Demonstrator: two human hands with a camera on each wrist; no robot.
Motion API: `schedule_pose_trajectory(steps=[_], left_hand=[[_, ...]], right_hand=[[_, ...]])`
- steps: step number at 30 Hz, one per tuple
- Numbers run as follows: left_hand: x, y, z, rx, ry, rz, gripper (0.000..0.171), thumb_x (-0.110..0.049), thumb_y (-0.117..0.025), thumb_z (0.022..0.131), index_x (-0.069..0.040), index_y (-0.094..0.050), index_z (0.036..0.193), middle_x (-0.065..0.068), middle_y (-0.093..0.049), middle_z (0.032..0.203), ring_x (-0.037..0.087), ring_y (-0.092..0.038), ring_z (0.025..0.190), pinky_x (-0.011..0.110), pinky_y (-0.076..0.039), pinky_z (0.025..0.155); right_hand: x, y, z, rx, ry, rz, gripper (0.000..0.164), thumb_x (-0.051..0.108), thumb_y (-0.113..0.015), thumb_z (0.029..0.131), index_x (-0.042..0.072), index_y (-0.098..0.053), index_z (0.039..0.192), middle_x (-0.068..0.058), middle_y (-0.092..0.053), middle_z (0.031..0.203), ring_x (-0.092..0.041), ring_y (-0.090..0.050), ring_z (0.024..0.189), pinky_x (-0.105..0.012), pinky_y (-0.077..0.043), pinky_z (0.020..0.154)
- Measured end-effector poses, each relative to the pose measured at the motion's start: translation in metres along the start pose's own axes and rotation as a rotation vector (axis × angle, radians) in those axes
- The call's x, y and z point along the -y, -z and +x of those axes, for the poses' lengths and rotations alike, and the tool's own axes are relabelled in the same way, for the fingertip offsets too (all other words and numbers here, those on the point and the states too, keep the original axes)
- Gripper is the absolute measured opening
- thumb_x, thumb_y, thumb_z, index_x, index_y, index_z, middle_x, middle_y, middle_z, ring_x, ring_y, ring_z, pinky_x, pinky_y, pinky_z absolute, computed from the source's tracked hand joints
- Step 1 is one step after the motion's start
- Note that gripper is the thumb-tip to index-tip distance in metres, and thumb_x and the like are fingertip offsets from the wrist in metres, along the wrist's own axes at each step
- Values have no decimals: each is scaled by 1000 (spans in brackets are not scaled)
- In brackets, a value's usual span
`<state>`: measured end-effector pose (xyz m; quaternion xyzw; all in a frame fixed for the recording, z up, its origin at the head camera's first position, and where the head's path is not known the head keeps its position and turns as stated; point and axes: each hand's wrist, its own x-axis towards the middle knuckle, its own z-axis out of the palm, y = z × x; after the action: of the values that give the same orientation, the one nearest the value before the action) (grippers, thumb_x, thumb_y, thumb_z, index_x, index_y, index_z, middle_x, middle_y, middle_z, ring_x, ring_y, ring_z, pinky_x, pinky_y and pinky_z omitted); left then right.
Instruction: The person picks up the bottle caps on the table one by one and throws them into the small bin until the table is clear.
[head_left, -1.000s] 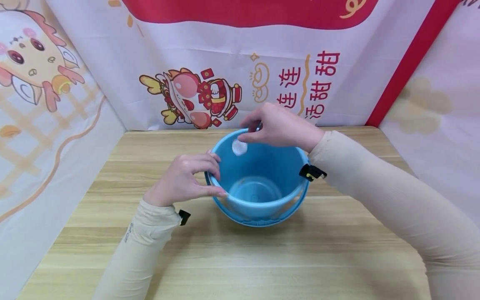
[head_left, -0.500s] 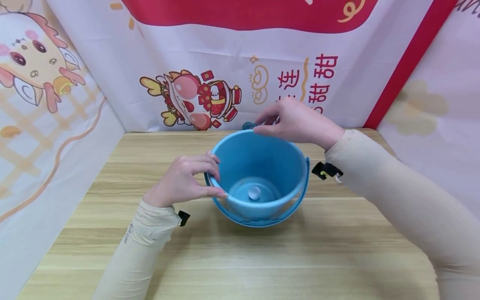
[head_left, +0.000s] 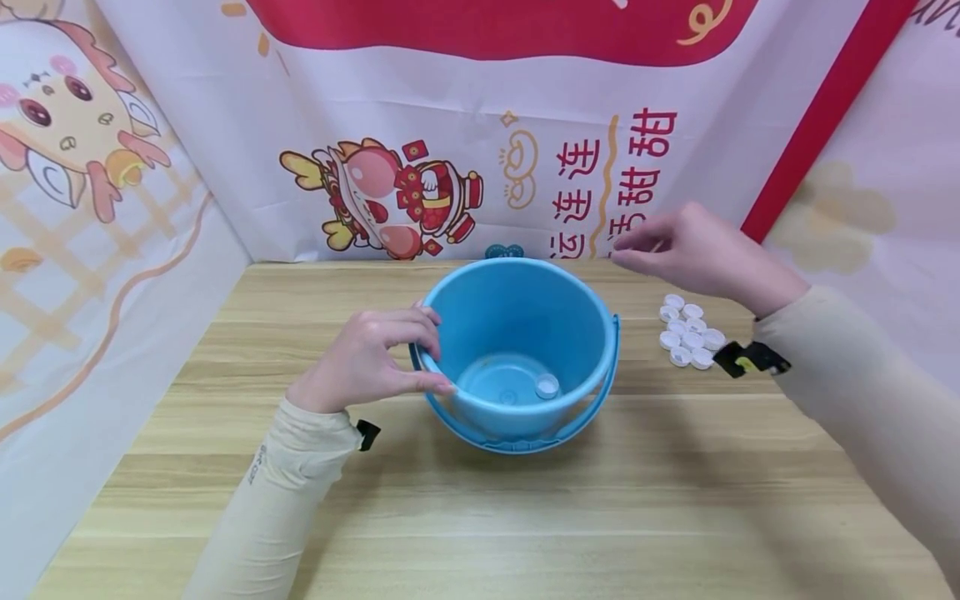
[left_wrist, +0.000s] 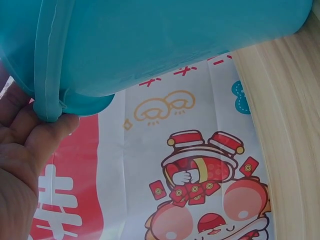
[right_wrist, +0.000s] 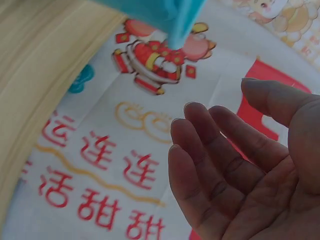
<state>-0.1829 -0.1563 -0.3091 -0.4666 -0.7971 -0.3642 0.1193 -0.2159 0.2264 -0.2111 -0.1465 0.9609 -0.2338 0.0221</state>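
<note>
A blue bucket (head_left: 517,325) stands on the table in the head view, its handle hanging down at the front. One white bottle cap (head_left: 547,386) lies on its floor, toward the right. My left hand (head_left: 371,358) grips the bucket's left rim, thumb at the front and fingers over the edge; in the left wrist view its fingers (left_wrist: 52,137) sit by the handle joint. My right hand (head_left: 697,254) is in the air right of the bucket, holding nothing. The right wrist view shows its fingers (right_wrist: 192,165) loosely bent and apart from the thumb.
Several white bottle caps (head_left: 692,333) lie in a cluster on the table, right of the bucket and below my right hand. A printed cloth wall (head_left: 420,92) rises behind the wooden table (head_left: 480,517), with more cloth at both sides.
My right hand let go of a white cap, which dropped into the bucket and came to rest right of centre. That hand then moved right, away from the bucket. The left hand stayed.
</note>
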Motion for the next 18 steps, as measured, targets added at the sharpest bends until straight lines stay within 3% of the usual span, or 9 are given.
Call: schedule_pose_trajectory(steps=[10, 18], left_hand=[[3, 1, 0, -1, -29, -3, 30, -25, -93, 66, -16, -74, 88, -7, -72, 95, 28, -64, 109, 45, -52, 95], [3, 2, -2, -2, -28, 1, 31, -25, -93, 66, -16, -74, 88, -7, -72, 94, 28, -65, 108, 46, -52, 95]], right_hand=[[-86, -12, -28, 26, -112, -53, 46, 44, -71, 90, 9, -70, 121, -9, -72, 103, -25, -66, 88, -38, -57, 70], [-155, -40, -38, 64, -87, -109, 37, 28, -75, 90, -1, -72, 111, -8, -73, 90, -20, -66, 80, -37, -52, 69]])
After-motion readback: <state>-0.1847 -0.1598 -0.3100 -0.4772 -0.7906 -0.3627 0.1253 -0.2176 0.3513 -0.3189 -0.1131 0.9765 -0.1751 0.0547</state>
